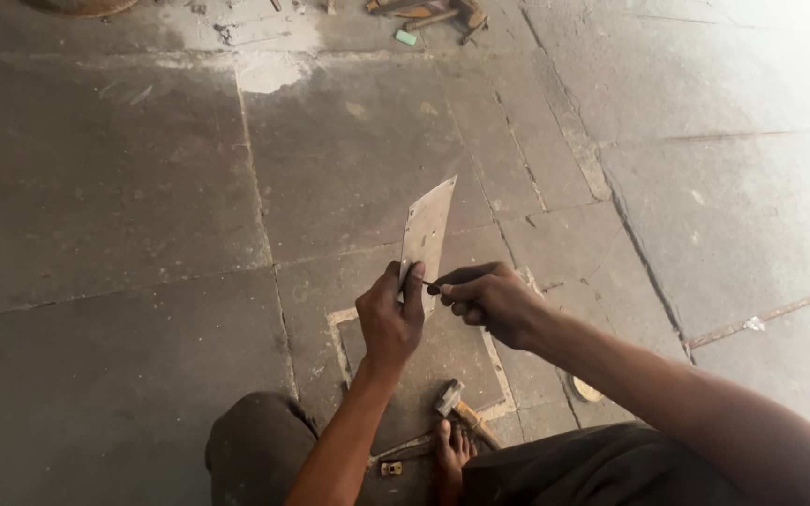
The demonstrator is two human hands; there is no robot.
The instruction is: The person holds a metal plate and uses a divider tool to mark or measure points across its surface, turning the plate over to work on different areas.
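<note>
Left hand (391, 319) pinches our metal sheet (427, 234) upright over the stone floor (124, 187); right hand (489, 298) pinches a small pin (430, 284) against it, which we might drop if fingers slip

The metal sheet (427, 230) in the left hand (389, 319) is looking dull grey, matt and faintly scuffed. The stone floor (124, 187) is showing rough, dusty slabs with pale chalky patches toward twelve o'clock. At six o'clock the hammer (461, 409) is showing a worn steel head on a bare wooden handle. The dark trousers (255, 450) are looking like matt cloth.
</note>
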